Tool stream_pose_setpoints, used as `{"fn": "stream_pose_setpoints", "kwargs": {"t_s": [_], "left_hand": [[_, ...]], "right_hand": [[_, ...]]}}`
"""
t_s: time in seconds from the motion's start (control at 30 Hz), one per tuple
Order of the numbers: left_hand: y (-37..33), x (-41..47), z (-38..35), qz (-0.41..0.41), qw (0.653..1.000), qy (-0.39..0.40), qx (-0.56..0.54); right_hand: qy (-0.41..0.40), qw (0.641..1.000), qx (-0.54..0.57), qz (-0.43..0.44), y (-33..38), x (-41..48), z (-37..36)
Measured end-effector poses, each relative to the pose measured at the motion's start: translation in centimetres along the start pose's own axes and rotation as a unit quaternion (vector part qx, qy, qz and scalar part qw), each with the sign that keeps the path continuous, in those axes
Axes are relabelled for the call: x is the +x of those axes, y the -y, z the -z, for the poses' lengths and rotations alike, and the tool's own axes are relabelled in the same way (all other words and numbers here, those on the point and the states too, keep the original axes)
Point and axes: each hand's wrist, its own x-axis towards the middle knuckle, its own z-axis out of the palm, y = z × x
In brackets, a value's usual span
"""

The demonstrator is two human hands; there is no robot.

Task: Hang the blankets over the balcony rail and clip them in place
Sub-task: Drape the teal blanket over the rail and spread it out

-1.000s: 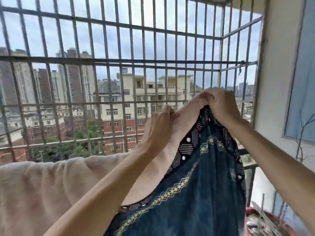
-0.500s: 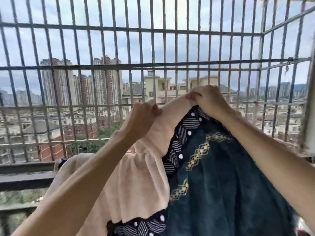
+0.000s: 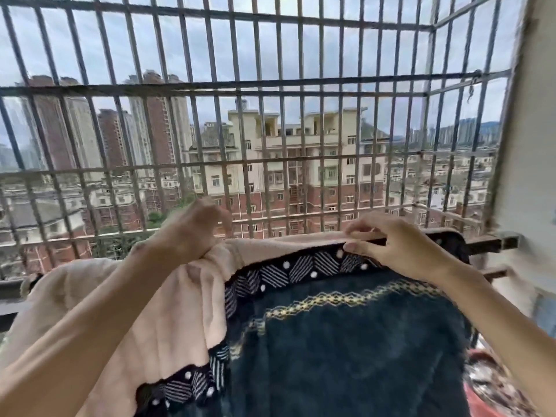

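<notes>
- Two hands are in view and one blanket that I can count with certainty. Whether the pale cloth far to the left is a second one, I cannot tell.
- The left hand is closed in a fist around a bunch of the pale pink side of the blanket.
- The right hand pinches the top edge of the blanket between the thumb and bent fingers, just where this edge lies on the balcony rail.
- The blanket hangs over the rail and falls toward the person.
- Half a second ago both hands held the edge high, in front of the bars. Now the edge is lower, on the rail, the hands are farther apart, and the border is stretched along the rail.
- The blanket looks plush and has two faces: dark teal with a yellow zigzag band, and plain pale pink. Its border is black with white striped shapes and white dots.
- The rail is a dark metal bar. Behind it stands a security grille of thin grey bars, many vertical and a few horizontal.
- Beyond the grille are apartment buildings, and at the right a pale wall.
- At the lower right is a red object, too blurred to name.
</notes>
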Motion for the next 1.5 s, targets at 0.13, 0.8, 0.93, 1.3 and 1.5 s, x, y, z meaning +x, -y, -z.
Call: {"fn": "stream_pose_setpoints", "kwargs": {"t_s": [0.13,0.8,0.93,1.3,1.5], "left_hand": [[-5.1,0.6,0.6,-0.074,0.991,-0.085,-0.067],[-13.8,4.4,-4.9,-0.105,0.97,-0.164,-0.145],[-12.0,4.2,-3.5,-0.07,0.96,-0.212,-0.171],[-0.9,1.8,4.1,0.042,0.927,-0.328,-0.175],[7.9,-3.5,4.0,0.103,0.943,-0.287,-0.132]], "right_hand": [[-0.135,0.987,-0.056,-0.066,-5.1,-4.6,3.0],[-0.282,0.913,0.107,-0.274,-13.9,-6.7,3.0],[-0.34,0.912,0.043,-0.226,-10.5,-2.6,6.6],[-0.383,0.923,0.004,-0.022,6.0,13.5,12.1],[-0.286,0.957,0.015,0.051,12.2,17.1,4.5]]}}
